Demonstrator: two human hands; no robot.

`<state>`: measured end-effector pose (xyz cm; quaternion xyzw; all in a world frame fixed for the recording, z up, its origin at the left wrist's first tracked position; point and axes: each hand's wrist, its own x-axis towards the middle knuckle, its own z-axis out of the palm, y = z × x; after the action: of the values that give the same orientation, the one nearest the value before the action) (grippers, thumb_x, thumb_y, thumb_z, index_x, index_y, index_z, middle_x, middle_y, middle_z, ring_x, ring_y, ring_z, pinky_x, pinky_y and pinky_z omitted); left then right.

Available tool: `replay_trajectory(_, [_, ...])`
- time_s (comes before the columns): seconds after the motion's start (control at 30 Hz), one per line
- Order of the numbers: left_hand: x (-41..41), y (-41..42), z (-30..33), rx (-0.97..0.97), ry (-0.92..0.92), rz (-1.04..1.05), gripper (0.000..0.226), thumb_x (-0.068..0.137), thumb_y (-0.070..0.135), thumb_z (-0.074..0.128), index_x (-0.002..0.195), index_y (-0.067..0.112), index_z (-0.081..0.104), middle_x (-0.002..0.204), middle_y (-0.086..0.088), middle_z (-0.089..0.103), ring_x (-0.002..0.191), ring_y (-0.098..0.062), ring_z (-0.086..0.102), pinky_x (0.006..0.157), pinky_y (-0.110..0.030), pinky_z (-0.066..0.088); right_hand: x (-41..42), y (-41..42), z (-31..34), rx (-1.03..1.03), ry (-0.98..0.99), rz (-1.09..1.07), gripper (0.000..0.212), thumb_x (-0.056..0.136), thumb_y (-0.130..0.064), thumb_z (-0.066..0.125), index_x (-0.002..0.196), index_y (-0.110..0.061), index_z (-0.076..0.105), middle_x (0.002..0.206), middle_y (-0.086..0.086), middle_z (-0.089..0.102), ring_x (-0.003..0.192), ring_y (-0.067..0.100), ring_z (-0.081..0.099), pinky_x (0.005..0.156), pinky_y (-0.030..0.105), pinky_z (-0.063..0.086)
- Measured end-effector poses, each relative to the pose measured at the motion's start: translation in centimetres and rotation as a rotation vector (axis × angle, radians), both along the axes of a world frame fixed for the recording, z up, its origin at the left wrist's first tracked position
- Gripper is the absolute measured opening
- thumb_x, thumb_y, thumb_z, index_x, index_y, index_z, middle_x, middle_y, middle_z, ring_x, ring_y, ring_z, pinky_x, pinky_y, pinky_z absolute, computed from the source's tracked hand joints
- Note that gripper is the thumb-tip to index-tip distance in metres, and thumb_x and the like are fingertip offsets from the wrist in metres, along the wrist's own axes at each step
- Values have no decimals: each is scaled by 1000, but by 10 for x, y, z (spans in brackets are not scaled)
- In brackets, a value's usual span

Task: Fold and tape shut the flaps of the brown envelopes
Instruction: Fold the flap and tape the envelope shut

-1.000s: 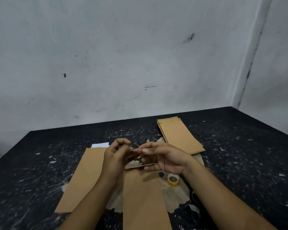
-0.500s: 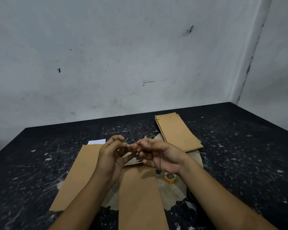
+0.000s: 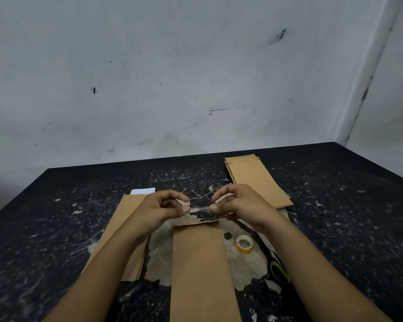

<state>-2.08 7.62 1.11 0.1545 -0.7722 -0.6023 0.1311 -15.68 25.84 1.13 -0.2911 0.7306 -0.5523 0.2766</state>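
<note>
A brown envelope (image 3: 200, 263) lies lengthwise in front of me on the dark table. Above its far end, my left hand (image 3: 165, 209) and my right hand (image 3: 240, 205) each pinch one end of a short strip of clear tape (image 3: 199, 209), stretched between thumbs and forefingers. A yellow tape roll (image 3: 244, 244) lies flat just right of the envelope. More brown envelopes lie under my left forearm (image 3: 126, 219), and a stack of them (image 3: 256, 180) sits at the back right.
The black speckled table (image 3: 347, 217) has a worn pale patch around the envelope. A white paper corner (image 3: 142, 191) peeks out behind the left envelopes. A black and green object (image 3: 280, 270) lies under my right forearm. White walls close off the back and right.
My hands have drawn apart, and the tape strip now spans the gap between them. The view has tilted slightly.
</note>
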Motion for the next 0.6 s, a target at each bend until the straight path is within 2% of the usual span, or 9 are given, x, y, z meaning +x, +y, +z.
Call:
replay_trajectory(0.1, [-4,1,-5,-61,-171,45,16,81,4,78,97,5,77,80,3,74,67,4,63,54,-4,40,-1,-8,-9,147,170,-43,17,76,-17,87,87,-19,74,83,0,75,81,13,68,72,30,50])
replay_trajectory(0.13, [-6,-1,-7,-89,-223,57,16,79,9,80,95,7,79,86,2,76,72,3,64,54,-4,40,-2,-10,-11,184,220,-53,17,75,-19,88,86,-20,75,84,-2,75,85,13,69,75,30,52])
replay_trajectory(0.23, [-6,-6,-7,-116,-278,79,13,76,17,84,88,12,81,89,1,77,88,-10,66,70,-17,45,0,-14,-12,247,323,-35,9,80,-20,84,83,-24,78,84,-9,73,87,5,66,74,23,49])
replay_trajectory(0.3, [-6,-3,-6,-117,-295,78,11,79,18,82,88,11,80,88,2,76,85,-9,64,68,-19,43,1,-16,-13,266,341,-3,10,84,-20,81,80,-27,77,86,-10,74,89,4,65,75,23,48])
replay_trajectory(0.37, [-6,-2,-5,-97,-302,81,11,83,19,79,90,10,79,86,5,75,80,-6,61,65,-21,41,-1,-16,-13,253,328,8,13,86,-19,79,77,-28,75,85,-9,73,89,8,65,78,26,51])
replay_trajectory(0.47, [-5,-7,-6,10,-303,102,13,87,15,73,96,5,78,85,4,75,80,-12,60,67,-25,42,-6,-15,-15,177,210,10,10,86,-14,79,79,-22,77,82,-4,75,85,11,69,84,31,56])
replay_trajectory(0.53, [-4,-11,-6,116,-306,86,12,90,10,69,96,5,78,84,0,74,73,-11,60,64,-24,44,-9,-14,-13,140,134,7,9,86,-9,78,80,-16,78,79,-2,76,79,8,69,77,25,55])
replay_trajectory(0.6, [-5,-12,-8,224,-299,69,12,91,2,66,94,1,78,82,-3,73,65,-10,56,58,-22,45,-10,-14,-13,136,70,16,10,86,-5,76,80,-13,78,77,0,75,73,7,66,63,17,49])
